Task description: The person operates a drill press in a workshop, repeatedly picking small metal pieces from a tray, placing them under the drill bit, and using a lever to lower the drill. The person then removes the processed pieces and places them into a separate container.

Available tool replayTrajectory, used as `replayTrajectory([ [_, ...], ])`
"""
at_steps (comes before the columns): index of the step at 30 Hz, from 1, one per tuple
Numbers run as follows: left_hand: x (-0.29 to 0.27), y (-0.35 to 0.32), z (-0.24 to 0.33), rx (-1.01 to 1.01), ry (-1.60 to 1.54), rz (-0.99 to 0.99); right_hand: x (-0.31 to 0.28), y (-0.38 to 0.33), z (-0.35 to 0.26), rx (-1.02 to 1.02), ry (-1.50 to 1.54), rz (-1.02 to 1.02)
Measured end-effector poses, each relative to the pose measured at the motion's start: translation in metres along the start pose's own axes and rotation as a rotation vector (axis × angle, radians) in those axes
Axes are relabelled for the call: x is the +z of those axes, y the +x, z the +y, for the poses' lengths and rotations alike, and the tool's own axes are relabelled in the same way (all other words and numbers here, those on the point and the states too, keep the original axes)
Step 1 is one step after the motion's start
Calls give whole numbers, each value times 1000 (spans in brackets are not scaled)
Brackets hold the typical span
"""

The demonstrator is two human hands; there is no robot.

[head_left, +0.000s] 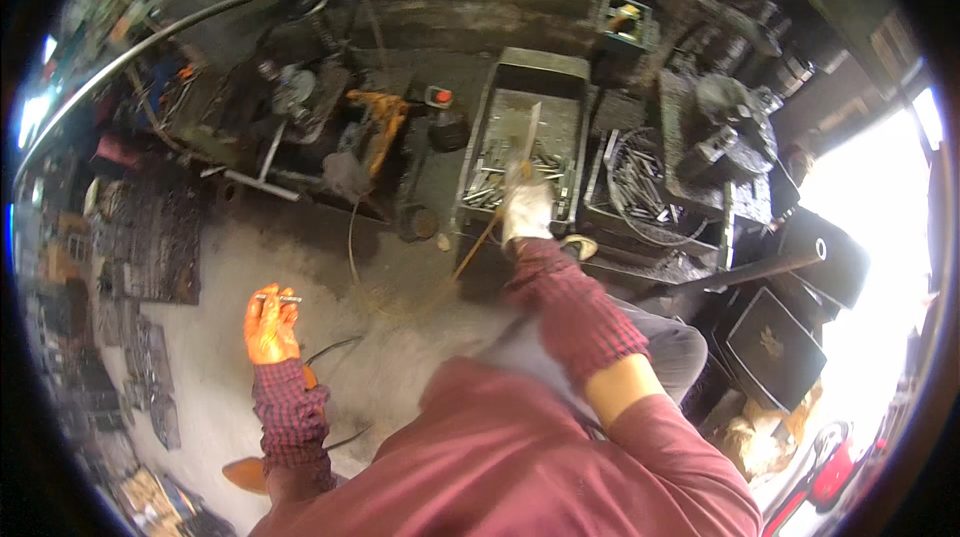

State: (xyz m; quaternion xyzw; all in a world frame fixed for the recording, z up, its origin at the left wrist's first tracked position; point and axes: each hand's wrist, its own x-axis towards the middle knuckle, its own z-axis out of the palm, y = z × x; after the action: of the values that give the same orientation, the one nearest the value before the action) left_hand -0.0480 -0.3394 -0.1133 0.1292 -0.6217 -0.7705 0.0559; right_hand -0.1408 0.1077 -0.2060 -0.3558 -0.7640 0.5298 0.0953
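Note:
My left hand [270, 327], in an orange-stained glove, is out to the left above the floor. Its fingers are closed on a short metal rod [285, 299]. My right hand [528, 213], in a whitish glove, reaches over the near end of a long metal tray [545, 62]. It is closed around a blurred hand tool [527, 159] with a long pale tip pointing away from me. A thin orange-yellow hose [476, 249] runs down from beside this hand. Several loose metal rods [488, 182] lie in the tray around the tool.
Right of the tray, a bin [640, 172] holds more metal rods. A greasy machine [735, 127] stands beyond it, and a long pipe [750, 269] juts out at the right. An orange tool [380, 122] lies at the left bench. Dark metal blocks [160, 247] line the left side.

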Motion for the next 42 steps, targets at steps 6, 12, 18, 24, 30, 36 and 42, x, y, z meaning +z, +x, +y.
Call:
replayTrajectory([
  [6, 104, -2, -37, -54, 61, -159, 15, -7, 80, -486, -756, -54],
  [12, 287, -23, -138, -247, 81, -649, -62, -48, 74, -580, -542, 68],
  [18, 460, -56, -218, 137, 714, -971, -143, -127, 105, -412, -346, 146],
  [24, 400, -95, -194, 16, 294, -1017, -189, -170, 116, -201, -239, 98],
  [30, 291, 16, -184, 73, 376, -529, -243, -202, 105, 26, 298, 162],
  [36, 358, 135, -246, 139, 1066, -638, -289, -246, 96, 73, 239, 309],
  [42, 439, 161, -305, 175, 1648, -878, -322, -277, 88, 5, 113, 461],
])
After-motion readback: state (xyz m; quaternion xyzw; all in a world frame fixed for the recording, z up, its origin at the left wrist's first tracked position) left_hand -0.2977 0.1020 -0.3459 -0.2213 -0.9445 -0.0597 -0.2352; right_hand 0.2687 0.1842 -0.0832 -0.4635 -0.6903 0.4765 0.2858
